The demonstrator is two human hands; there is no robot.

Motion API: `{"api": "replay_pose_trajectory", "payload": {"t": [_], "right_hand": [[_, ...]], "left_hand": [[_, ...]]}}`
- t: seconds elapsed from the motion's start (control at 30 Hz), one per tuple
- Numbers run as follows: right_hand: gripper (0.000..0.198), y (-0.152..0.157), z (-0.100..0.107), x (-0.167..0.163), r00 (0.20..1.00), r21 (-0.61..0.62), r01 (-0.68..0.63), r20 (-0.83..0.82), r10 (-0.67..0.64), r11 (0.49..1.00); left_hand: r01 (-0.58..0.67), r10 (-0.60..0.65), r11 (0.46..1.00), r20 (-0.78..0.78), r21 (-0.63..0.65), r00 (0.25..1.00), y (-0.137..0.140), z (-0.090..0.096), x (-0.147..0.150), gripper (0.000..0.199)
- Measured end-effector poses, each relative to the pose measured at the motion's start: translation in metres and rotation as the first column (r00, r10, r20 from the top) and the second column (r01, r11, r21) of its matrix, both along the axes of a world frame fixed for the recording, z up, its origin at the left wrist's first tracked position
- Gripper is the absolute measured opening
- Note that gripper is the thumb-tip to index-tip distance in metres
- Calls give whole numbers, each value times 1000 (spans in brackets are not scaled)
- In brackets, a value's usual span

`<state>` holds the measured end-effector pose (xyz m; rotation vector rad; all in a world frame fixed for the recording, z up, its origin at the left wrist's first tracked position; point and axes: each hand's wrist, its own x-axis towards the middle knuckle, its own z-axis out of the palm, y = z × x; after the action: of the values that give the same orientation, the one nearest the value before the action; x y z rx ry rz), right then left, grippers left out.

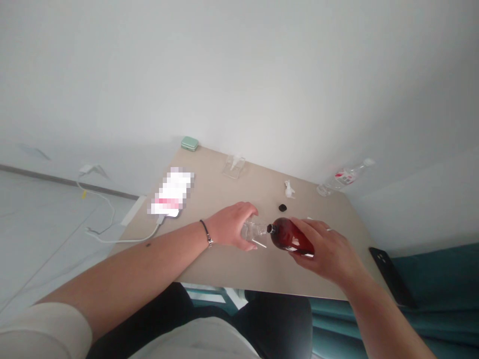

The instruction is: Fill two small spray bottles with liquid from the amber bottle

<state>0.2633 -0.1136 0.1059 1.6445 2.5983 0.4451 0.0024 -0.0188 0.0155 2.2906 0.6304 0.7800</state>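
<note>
My left hand (236, 225) is closed around a small clear glass (255, 231) above the middle of the table. In my right hand (325, 249) is a dark red-brown bottle (291, 236), tilted so that its open neck points left toward the glass. The neck is at the glass's rim; whether they touch, and whether liquid is flowing, I cannot tell. A small black cap (282, 208) lies on the table just beyond the bottle. My right palm and fingers hide the bottle's far end.
On the beige table (209, 199) are a lit phone (172, 192) with a white cable (127, 241), a green tin (189, 143), a clear square dish (234, 166), a crumpled white piece (289, 189) and a clear plastic bottle (344, 178). A black phone (391, 274) lies by the right edge.
</note>
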Motion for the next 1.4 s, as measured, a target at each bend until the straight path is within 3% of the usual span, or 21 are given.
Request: {"api": "replay_pose_trajectory", "payload": {"t": [1.4], "right_hand": [[64,2,11,-5,998,11,-30,49,30,999]], "left_hand": [[-4,5,999,-40,44,999,1,0,-1,67]]}}
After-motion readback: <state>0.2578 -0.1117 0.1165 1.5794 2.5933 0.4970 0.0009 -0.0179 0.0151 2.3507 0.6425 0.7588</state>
